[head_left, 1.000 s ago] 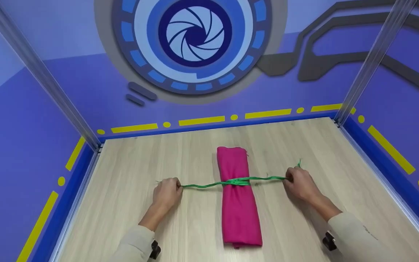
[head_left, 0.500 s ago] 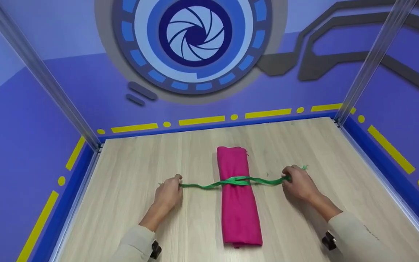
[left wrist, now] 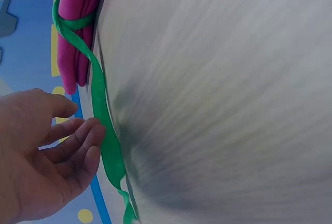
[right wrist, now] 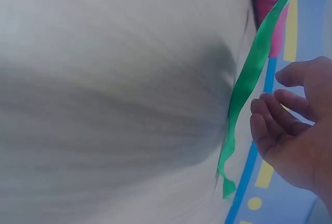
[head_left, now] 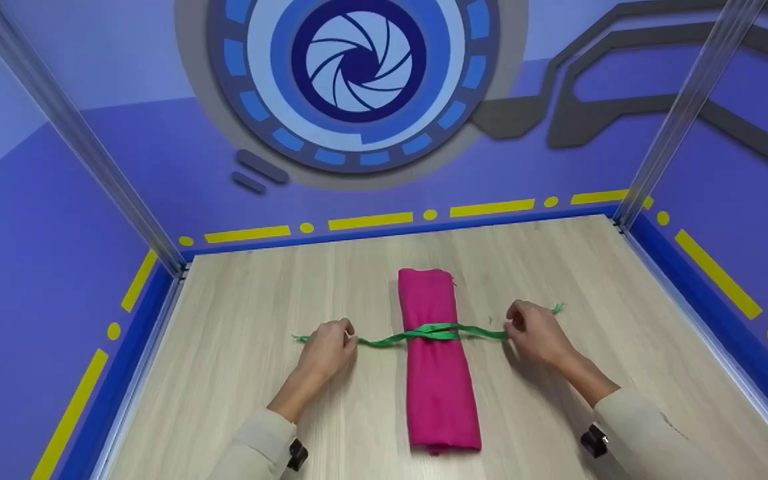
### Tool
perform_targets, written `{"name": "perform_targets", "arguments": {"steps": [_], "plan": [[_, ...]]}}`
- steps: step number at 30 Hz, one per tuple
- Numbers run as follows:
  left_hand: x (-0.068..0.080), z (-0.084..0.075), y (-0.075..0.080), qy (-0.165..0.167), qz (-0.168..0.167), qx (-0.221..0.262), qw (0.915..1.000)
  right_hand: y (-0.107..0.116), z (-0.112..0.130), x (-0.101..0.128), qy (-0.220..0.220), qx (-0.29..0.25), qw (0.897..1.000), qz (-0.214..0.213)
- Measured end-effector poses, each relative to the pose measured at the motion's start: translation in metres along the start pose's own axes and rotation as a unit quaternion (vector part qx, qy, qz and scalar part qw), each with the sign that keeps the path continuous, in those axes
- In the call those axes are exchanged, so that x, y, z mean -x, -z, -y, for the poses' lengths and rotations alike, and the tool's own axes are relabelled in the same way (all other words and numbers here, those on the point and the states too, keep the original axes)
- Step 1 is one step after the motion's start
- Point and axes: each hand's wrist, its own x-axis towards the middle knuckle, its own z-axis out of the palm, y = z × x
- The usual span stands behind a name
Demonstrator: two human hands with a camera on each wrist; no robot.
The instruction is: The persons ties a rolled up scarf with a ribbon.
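One rolled magenta cloth [head_left: 437, 360] lies in the middle of the light wooden desk [head_left: 237, 300], with its long side running from near to far. A flat green ribbon [head_left: 432, 331] goes around the roll a little beyond its middle and is crossed on top of it. The two free ends of the ribbon lie slack on the desk, one to the left and one to the right.

The left hand [head_left: 326, 350] rests on the desk just left of the roll. In the left wrist view the left hand [left wrist: 44, 156] has loose, almost straight fingers [left wrist: 83, 141], and their tips touch the edge of the green ribbon [left wrist: 106, 136] without closing on it. A short end of the ribbon comes out on the left side of this hand.

The right hand [head_left: 536, 331] is just right of the roll. In the right wrist view the right hand [right wrist: 295, 136] is relaxed and loosely curved, and it holds nothing; the green ribbon [right wrist: 249, 79] passes very near to its fingers [right wrist: 264, 130], but I cannot tell if they touch. The ribbon end lies beyond this hand, to the right.

Both arms wear pale beige sleeves [head_left: 644, 433]. Purple walls with yellow marks [head_left: 244, 234] stand around the desk, and a big round blue and white figure [head_left: 357, 63] is on the far wall.
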Motion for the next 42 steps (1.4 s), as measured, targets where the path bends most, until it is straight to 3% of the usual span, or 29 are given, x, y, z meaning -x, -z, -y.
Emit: {"name": "perform_targets", "arguments": {"steps": [12,16,21,28,36,42], "plan": [[-0.012,-0.024,-0.022,-0.032,0.014,0.098,0.9945,-0.012,0.015,-0.006,-0.016,-0.071,0.996,0.055],[-0.014,-0.035,-0.031,-0.018,0.036,0.153,0.9874,-0.016,0.023,-0.011,-0.019,-0.089,0.993,0.075],[-0.015,-0.049,-0.041,0.011,0.063,0.225,0.9724,-0.024,0.033,-0.010,-0.062,-0.103,0.989,0.091],[-0.018,-0.057,-0.050,0.047,0.056,0.271,0.9599,-0.038,0.043,-0.009,-0.146,-0.125,0.978,0.078],[-0.024,-0.057,-0.054,0.078,0.047,0.311,0.9461,-0.048,0.044,-0.012,-0.194,-0.159,0.967,0.046],[-0.029,-0.059,-0.060,0.115,0.018,0.339,0.9335,-0.055,0.045,-0.011,-0.229,-0.216,0.949,0.011]]}}
